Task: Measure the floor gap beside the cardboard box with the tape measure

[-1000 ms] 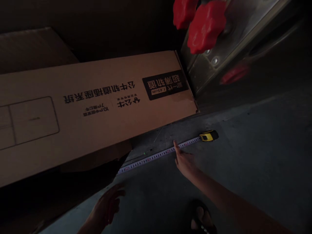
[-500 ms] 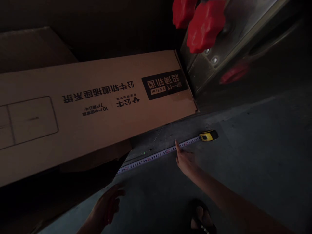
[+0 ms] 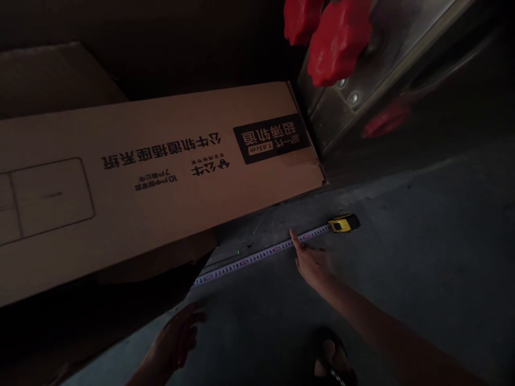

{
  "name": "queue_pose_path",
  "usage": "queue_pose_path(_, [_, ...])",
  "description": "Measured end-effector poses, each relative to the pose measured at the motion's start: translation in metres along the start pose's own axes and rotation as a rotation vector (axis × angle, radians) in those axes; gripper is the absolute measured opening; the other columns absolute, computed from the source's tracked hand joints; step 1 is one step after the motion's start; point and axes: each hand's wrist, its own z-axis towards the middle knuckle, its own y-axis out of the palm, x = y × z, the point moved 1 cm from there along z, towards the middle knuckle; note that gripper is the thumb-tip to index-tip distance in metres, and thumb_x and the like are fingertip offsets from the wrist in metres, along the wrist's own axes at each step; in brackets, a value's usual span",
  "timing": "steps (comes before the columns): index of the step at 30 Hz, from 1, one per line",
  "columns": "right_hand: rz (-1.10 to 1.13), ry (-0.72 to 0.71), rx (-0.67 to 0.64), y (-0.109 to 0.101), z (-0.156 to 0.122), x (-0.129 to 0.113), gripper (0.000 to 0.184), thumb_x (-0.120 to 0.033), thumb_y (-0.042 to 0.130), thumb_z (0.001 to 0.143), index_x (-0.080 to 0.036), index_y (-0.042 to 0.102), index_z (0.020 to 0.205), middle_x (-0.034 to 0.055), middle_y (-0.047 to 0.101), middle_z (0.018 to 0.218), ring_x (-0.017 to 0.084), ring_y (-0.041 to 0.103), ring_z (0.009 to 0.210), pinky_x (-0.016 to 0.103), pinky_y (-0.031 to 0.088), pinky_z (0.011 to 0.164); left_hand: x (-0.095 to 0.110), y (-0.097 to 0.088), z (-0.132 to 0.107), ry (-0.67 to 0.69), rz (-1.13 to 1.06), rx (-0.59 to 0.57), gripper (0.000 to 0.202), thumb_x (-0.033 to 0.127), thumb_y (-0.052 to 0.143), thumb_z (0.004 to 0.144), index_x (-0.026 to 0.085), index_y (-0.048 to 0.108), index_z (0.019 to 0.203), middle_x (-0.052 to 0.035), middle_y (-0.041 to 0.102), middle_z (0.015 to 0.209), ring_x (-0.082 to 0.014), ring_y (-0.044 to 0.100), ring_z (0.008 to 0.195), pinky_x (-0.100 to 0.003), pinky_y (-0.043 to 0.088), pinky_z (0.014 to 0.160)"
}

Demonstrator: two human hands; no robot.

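Down on the concrete floor (image 3: 402, 257), my right hand (image 3: 311, 262) presses one fingertip on the tape measure (image 3: 265, 251), unclenched; its blade lies flat beside the cardboard box (image 3: 153, 166), thin, springy, sharp-edged, best taken by the yellow case (image 3: 343, 223); my left hand (image 3: 179, 338) hovers empty, fingers spread.

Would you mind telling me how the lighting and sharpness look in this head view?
Head view: dim overall; the cardboard box is best lit, deep shadow lies beneath it; the tape measure numerals stay readable by the right hand; the left hand is dark and soft; the red knobs look blurred.
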Motion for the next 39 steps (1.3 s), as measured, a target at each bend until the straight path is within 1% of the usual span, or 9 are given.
queue_pose_path(4, [-0.007,0.010,0.009,-0.002,-0.001,0.004,0.047,-0.033,0.049,0.090,-0.019,0.035,0.133,0.0025,0.064,0.091,0.016,0.063,0.073,0.037,0.051,0.071,0.000,0.000,-0.001,0.008,-0.006,-0.005,0.037,0.035,0.070,0.058,0.016,0.060,0.087,-0.0059,0.066,0.069,-0.0058,0.037,0.037,-0.020,0.028,0.037])
queue_pose_path(10, [-0.028,-0.007,0.039,-0.001,-0.001,0.008,0.047,-0.031,0.051,0.090,-0.020,0.036,0.133,0.0018,0.063,0.090,0.017,0.063,0.076,0.040,0.050,0.075,-0.002,-0.002,0.000,0.037,-0.018,-0.014,0.041,0.037,0.070,0.059,0.014,0.058,0.090,-0.0069,0.067,0.070,-0.0060,0.039,0.038,-0.020,0.029,0.037])
queue_pose_path(13, [-0.044,-0.007,0.053,0.001,-0.001,0.008,0.048,-0.031,0.050,0.090,-0.020,0.034,0.134,0.0021,0.063,0.091,0.018,0.062,0.079,0.041,0.049,0.076,-0.002,-0.003,0.002,0.011,-0.001,-0.044,0.044,0.038,0.071,0.058,0.013,0.057,0.092,-0.0058,0.066,0.070,-0.0060,0.040,0.038,-0.020,0.030,0.037])
queue_pose_path(18, [-0.048,0.004,0.053,0.001,-0.002,0.006,0.049,-0.031,0.050,0.090,-0.020,0.032,0.135,0.0030,0.062,0.094,0.018,0.062,0.078,0.040,0.049,0.075,0.001,-0.002,0.003,-0.027,0.017,-0.041,0.039,0.037,0.070,0.060,0.015,0.056,0.089,-0.0043,0.066,0.067,-0.0056,0.037,0.034,-0.021,0.028,0.034])
queue_pose_path(22, [-0.038,0.013,0.040,-0.001,-0.002,0.006,0.049,-0.030,0.050,0.090,-0.020,0.033,0.134,0.0027,0.063,0.094,0.017,0.062,0.078,0.040,0.049,0.075,-0.001,-0.002,0.003,-0.019,0.013,-0.033,0.036,0.038,0.069,0.060,0.016,0.057,0.086,-0.0044,0.067,0.069,-0.0049,0.036,0.033,-0.021,0.030,0.035])
queue_pose_path(27, [-0.034,0.019,0.040,0.000,-0.002,0.006,0.049,-0.030,0.050,0.090,-0.020,0.032,0.135,0.0028,0.063,0.093,0.018,0.062,0.079,0.040,0.049,0.075,-0.005,-0.006,0.007,-0.008,-0.002,-0.037,0.039,0.038,0.070,0.060,0.015,0.056,0.088,-0.0059,0.067,0.068,-0.0058,0.040,0.036,-0.020,0.030,0.036])
queue_pose_path(32, [-0.032,0.019,0.035,0.001,-0.002,0.006,0.052,-0.031,0.050,0.090,-0.021,0.030,0.136,0.0034,0.062,0.096,0.018,0.062,0.079,0.040,0.049,0.074,-0.008,-0.008,0.010,0.010,-0.008,-0.050,0.043,0.038,0.070,0.059,0.015,0.056,0.094,-0.0051,0.068,0.069,-0.0050,0.038,0.035,-0.019,0.031,0.036])
queue_pose_path(36, [-0.027,0.008,0.045,0.002,-0.003,0.007,0.052,-0.031,0.050,0.090,-0.021,0.030,0.136,0.0034,0.062,0.097,0.018,0.062,0.079,0.039,0.049,0.074,-0.007,-0.009,0.012,-0.001,0.002,-0.048,0.044,0.039,0.070,0.058,0.016,0.057,0.093,-0.0053,0.067,0.069,-0.0067,0.041,0.037,-0.020,0.030,0.036])
queue_pose_path(39, [-0.031,0.003,0.059,0.003,-0.003,0.007,0.051,-0.030,0.049,0.090,-0.021,0.030,0.136,0.0035,0.062,0.096,0.018,0.062,0.080,0.040,0.049,0.075,-0.007,-0.009,0.011,-0.010,0.003,-0.036,0.042,0.040,0.070,0.058,0.016,0.057,0.091,-0.0047,0.067,0.067,-0.0063,0.039,0.036,-0.020,0.029,0.036])
